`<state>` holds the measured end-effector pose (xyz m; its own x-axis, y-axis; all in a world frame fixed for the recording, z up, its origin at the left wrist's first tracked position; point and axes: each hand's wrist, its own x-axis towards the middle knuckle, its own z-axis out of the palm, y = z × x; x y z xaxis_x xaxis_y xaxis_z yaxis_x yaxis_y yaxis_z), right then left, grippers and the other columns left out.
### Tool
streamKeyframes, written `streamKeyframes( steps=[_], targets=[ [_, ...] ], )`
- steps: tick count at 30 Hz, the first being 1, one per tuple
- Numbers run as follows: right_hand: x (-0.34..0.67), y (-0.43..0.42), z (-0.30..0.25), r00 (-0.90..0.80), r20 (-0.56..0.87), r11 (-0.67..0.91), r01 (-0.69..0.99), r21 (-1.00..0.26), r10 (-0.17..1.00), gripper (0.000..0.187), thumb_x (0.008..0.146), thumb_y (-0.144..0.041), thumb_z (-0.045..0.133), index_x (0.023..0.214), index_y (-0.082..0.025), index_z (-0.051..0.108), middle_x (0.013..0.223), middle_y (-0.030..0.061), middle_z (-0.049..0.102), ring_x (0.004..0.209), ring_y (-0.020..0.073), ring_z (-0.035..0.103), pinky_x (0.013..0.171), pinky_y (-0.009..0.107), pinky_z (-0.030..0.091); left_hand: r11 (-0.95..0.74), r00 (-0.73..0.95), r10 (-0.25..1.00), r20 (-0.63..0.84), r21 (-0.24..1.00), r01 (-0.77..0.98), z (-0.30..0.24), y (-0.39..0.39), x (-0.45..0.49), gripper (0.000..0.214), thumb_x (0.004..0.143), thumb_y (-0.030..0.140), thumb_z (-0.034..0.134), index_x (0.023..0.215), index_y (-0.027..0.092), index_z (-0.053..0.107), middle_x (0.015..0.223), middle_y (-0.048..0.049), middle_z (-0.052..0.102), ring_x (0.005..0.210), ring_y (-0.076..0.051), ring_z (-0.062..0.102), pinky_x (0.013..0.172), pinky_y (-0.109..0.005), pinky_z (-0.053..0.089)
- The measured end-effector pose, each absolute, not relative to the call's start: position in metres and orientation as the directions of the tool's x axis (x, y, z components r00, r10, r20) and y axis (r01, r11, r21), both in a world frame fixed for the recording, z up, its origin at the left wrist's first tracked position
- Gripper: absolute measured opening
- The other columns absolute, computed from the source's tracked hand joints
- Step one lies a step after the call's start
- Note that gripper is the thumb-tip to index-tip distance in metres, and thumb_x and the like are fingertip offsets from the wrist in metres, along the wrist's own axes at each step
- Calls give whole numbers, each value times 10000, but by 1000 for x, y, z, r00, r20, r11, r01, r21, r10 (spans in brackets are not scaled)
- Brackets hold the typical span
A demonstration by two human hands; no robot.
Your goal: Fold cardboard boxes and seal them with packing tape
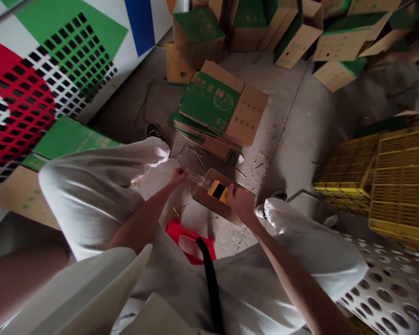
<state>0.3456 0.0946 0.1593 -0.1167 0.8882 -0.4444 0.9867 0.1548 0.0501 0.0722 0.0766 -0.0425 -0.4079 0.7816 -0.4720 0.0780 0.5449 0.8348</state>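
The left hand (178,176) is pinched shut on a strip of clear tape (199,179), its forearm reaching forward and down. The strip runs across to a yellow-and-black tape dispenser (218,191) lying on a brown carton (206,197). The right hand (240,201) has its fingers curled closed over the end of the carton, just beside the dispenser, with the wrist bent and the arm coming in from the lower right. No writing can be made out on the dispenser or the carton.

The carton sits on a dusty concrete floor (286,139) between the person's white-trousered knees (91,195), with a red plastic piece (190,239) just in front of it and a black strap (211,284) hanging down the person's front. Beyond lies a stack of flattened green-and-tan cartons (216,109), printed with a round green emblem and Chinese characters too small to read. Made-up cartons (199,37) are heaped further off. Yellow plastic crates (401,186) stand to the right, above a white perforated panel (380,288), and a red, green and blue patterned board (56,70) stands to the left.
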Motion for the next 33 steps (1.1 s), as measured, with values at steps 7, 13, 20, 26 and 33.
streamKeyframes(
  steps=[7, 13, 20, 26, 33],
  targets=[
    [358, 99, 171, -111, -489, 144, 989, 31, 865, 680, 1178, -408, 276, 1064, -75, 857, 987, 256, 807, 958, 320, 804, 823, 361, 551, 518, -481, 773, -414, 850, 100, -22, 96, 47, 257, 785, 348, 683, 607, 196, 577, 583, 30, 451, 618, -122, 413, 600, -265, 288],
    [371, 93, 166, -122, -488, 163, 986, 41, 864, 679, 1179, -394, 267, 1062, -63, 849, 1004, 262, 804, 984, 342, 801, 844, 395, 559, 556, -494, 735, -465, 830, 45, -26, 94, 39, 242, 746, 356, 714, 613, 190, 598, 572, 35, 458, 619, -117, 391, 594, -263, 280],
    [369, 89, 153, -99, -474, 140, 989, 51, 875, 667, 1174, -390, 280, 1067, -73, 857, 997, 254, 803, 954, 331, 795, 836, 397, 559, 600, -462, 707, -535, 800, -9, -49, 78, 55, 362, 760, 471, 722, 581, 202, 561, 564, 38, 434, 593, -106, 371, 585, -260, 280],
    [367, 93, 153, -94, -488, 143, 988, 64, 868, 663, 1169, -394, 287, 1071, -71, 857, 991, 259, 803, 947, 312, 788, 836, 371, 551, 596, -466, 710, -529, 803, -5, -70, 77, 72, 375, 797, 476, 759, 606, 194, 600, 583, 14, 485, 625, -124, 416, 605, -272, 306],
    [365, 94, 153, -93, -490, 147, 986, 73, 867, 626, 1176, -388, 312, 1061, -76, 842, 1042, 253, 805, 945, 307, 791, 817, 362, 529, 620, -450, 718, -530, 781, 69, -94, 72, 98, 415, 899, 435, 732, 605, 207, 548, 590, 25, 431, 627, -129, 398, 603, -288, 291]
  ],
)
